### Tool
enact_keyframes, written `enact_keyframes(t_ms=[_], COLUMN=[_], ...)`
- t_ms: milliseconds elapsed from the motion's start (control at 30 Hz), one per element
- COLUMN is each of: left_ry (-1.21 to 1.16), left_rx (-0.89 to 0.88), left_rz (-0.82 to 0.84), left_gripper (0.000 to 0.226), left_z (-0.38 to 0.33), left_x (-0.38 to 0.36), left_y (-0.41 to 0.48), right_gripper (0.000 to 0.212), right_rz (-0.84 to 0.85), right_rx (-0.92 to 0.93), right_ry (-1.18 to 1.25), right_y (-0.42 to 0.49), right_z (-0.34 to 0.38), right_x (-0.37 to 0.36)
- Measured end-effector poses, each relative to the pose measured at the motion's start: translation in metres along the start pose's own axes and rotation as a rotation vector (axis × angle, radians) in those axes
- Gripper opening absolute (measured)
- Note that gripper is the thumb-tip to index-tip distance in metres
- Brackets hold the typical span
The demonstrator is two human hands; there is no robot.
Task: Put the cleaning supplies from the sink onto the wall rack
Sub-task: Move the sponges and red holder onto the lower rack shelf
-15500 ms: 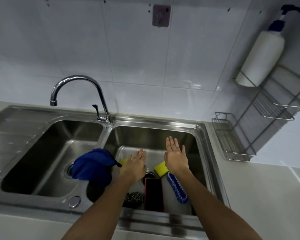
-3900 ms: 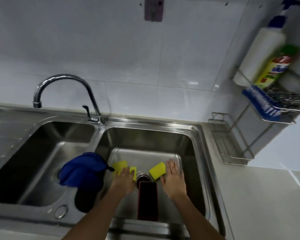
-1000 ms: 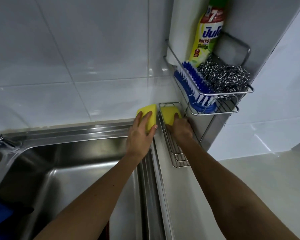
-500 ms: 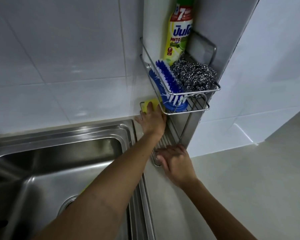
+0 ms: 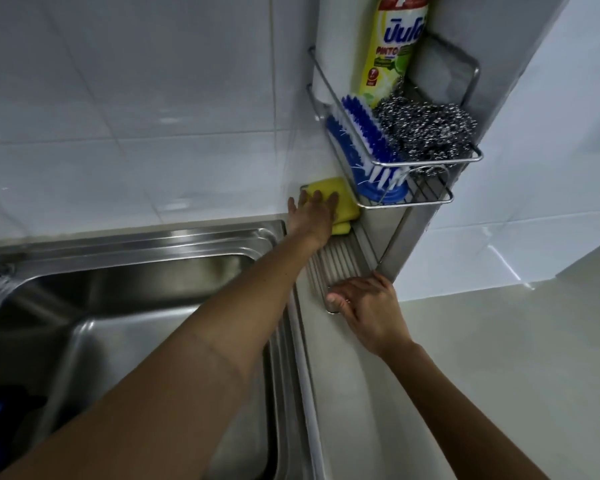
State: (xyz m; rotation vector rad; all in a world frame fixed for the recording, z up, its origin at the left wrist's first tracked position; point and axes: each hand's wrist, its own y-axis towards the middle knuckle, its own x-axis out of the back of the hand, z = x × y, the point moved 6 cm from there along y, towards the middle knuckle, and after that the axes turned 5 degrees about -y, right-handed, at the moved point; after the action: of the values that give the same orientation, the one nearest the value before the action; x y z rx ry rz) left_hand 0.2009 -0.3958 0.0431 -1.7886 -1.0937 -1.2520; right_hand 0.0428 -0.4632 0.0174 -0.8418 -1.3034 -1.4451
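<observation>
1. Yellow sponges (image 5: 342,209) are stacked at the far end of the wall rack's lower shelf (image 5: 336,268), pressed under the flat, spread left hand (image 5: 314,216).
2. The shelf's near rim is gripped by the curled right hand (image 5: 364,303).
3. The upper basket (image 5: 430,161) holds a blue bristled brush (image 5: 364,147), a steel wool scourer (image 5: 426,133) and a detergent bottle (image 5: 394,50), its top cut off.
4. The steel sink (image 5: 129,306) is partly hidden by the left arm.
</observation>
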Motion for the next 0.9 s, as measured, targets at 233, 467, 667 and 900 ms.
enact_keyframes(t_ms=[233, 467, 667, 900], left_ry=[-0.091, -0.132, 0.022, -0.126], left_rx=[0.021, -0.039, -0.037, 0.071], left_rz=[-0.160, -0.035, 0.353, 0.436], left_gripper=[0.053, 0.045, 0.054, 0.042], left_z=[0.135, 0.224, 0.255, 0.290], left_x=[-0.003, -0.077, -0.147, -0.176], left_y=[-0.066, -0.153, -0.205, -0.226], right_gripper=[0.055, 0.062, 0.047, 0.044], right_rz=[0.011, -0.042, 0.448, 0.956], right_rx=[-0.350, -0.413, -0.237, -0.362], right_ry=[-0.146, -0.123, -0.052, 0.216], right_y=[0.002, -0.042, -0.109, -0.118], right_z=[0.019, 0.134, 0.225, 0.266], right_x=[-0.005, -0.040, -0.129, -0.193])
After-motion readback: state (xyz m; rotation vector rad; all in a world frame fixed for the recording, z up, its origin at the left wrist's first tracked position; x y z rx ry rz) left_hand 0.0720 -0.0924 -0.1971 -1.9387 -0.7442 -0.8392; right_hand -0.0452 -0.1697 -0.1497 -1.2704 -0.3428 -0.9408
